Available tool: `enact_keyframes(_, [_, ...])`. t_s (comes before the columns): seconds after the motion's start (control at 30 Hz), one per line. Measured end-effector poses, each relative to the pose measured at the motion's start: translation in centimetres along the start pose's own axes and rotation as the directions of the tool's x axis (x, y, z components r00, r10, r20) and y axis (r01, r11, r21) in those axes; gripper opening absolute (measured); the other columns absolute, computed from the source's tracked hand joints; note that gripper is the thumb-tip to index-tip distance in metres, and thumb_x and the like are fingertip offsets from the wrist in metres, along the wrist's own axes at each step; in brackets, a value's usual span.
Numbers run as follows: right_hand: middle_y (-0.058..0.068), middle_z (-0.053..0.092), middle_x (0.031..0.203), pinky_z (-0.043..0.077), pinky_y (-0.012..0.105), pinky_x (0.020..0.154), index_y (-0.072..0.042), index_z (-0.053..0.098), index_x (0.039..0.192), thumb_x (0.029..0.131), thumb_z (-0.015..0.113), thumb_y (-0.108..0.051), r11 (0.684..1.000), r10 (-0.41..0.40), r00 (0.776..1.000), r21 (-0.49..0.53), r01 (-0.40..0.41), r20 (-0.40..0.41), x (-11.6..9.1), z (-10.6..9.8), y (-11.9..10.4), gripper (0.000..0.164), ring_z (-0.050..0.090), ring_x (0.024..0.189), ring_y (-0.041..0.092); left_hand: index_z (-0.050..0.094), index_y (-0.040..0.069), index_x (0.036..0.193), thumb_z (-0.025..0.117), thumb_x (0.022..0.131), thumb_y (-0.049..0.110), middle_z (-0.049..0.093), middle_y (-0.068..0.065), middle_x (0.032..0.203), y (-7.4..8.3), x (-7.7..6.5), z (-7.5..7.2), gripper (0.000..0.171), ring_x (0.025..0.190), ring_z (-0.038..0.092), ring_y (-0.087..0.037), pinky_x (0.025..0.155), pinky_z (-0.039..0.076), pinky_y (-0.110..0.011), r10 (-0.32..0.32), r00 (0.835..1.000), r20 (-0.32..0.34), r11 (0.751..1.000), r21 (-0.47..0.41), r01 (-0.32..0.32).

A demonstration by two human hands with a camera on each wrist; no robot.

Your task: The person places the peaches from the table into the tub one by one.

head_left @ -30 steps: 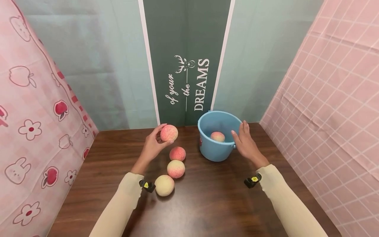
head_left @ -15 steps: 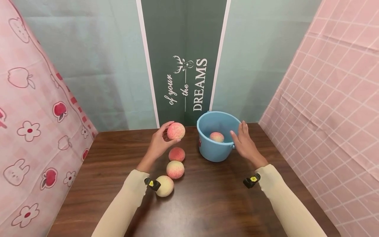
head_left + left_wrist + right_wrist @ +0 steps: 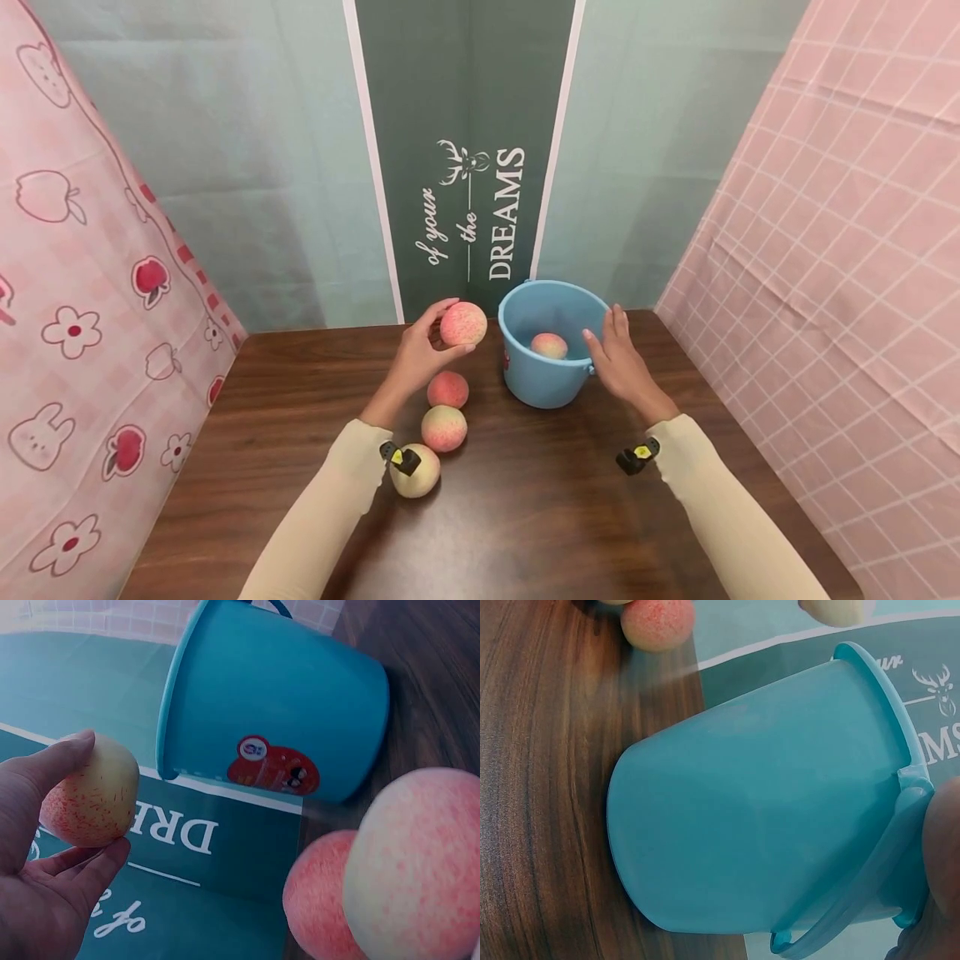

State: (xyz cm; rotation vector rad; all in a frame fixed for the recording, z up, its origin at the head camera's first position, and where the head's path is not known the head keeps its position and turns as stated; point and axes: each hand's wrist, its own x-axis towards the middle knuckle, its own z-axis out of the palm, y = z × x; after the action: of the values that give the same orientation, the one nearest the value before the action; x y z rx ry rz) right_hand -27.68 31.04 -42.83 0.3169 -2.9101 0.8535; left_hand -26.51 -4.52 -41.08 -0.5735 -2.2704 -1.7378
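Between the thumb and fingers of my left hand (image 3: 420, 354) is a pink-and-cream peach (image 3: 463, 324), held in the air left of a blue bucket (image 3: 546, 385). The left wrist view shows this peach (image 3: 101, 796) pinched from opposite sides, away from the bucket wall (image 3: 277, 697). My right hand (image 3: 624, 362) rests against the bucket's right rim with its fingers straight. In the right wrist view only a blurred part of that hand (image 3: 941, 855) shows beside the rim. Inside the upright bucket lies another peach (image 3: 550, 346).
On the brown wooden table (image 3: 540, 517), left of the bucket, sit a red peach (image 3: 447, 390), a pink-and-cream peach (image 3: 444, 429) and a pale peach (image 3: 417, 473), partly behind the left wrist camera (image 3: 401, 457). A printed green cloth (image 3: 465, 100) hangs behind the table.
My left hand has carried its peach rightward and slightly up, closer to the bucket. My right hand, the bucket and the peaches on the table look still.
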Motion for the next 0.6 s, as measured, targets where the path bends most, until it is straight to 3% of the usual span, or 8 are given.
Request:
enact_keyframes(0.13, [0.015, -0.022, 0.166, 0.01, 0.063, 0.12, 0.007, -0.006, 0.157, 0.109, 0.024, -0.054, 1.0, -0.002, 1.0, 0.0, 0.002, -0.003, 0.1, 0.0, 0.1, 0.084, -0.014, 0.153, 0.036, 0.05, 0.011, 0.148, 0.088, 0.079, 0.007, 0.061, -0.014, 0.134, -1.3, 0.8, 0.8, 0.079, 0.116, 0.062, -0.032, 0.097, 0.054, -0.048, 0.016, 1.0, -0.001, 1.0, -0.009, -0.016])
enact_keyframes(0.37, [0.013, -0.022, 0.166, 0.009, 0.063, 0.12, 0.006, -0.007, 0.157, 0.108, 0.024, -0.056, 1.0, 0.008, 1.0, 0.004, -0.008, 0.007, 0.5, -0.1, 0.2, 0.085, -0.018, 0.153, 0.031, 0.052, 0.02, 0.146, 0.091, 0.078, 0.018, 0.062, -0.002, 0.133, -1.0, 1.4, 1.5, 0.078, 0.117, 0.062, -0.02, 0.097, 0.055, -0.039, 0.004, 1.0, -0.002, 1.0, -0.007, -0.004])
enact_keyframes(0.6, [0.014, -0.023, 0.166, 0.008, 0.063, 0.12, 0.007, -0.007, 0.157, 0.108, 0.024, -0.055, 1.0, 0.0, 1.0, 0.01, 0.0, 0.015, 0.9, -0.5, 0.2, 0.084, -0.018, 0.153, 0.033, 0.051, 0.018, 0.147, 0.09, 0.079, 0.018, 0.063, -0.002, 0.132, -0.8, 2.1, 2.3, 0.078, 0.114, 0.063, -0.02, 0.095, 0.056, -0.036, 0.016, 1.0, 0.003, 1.0, -0.005, -0.016])
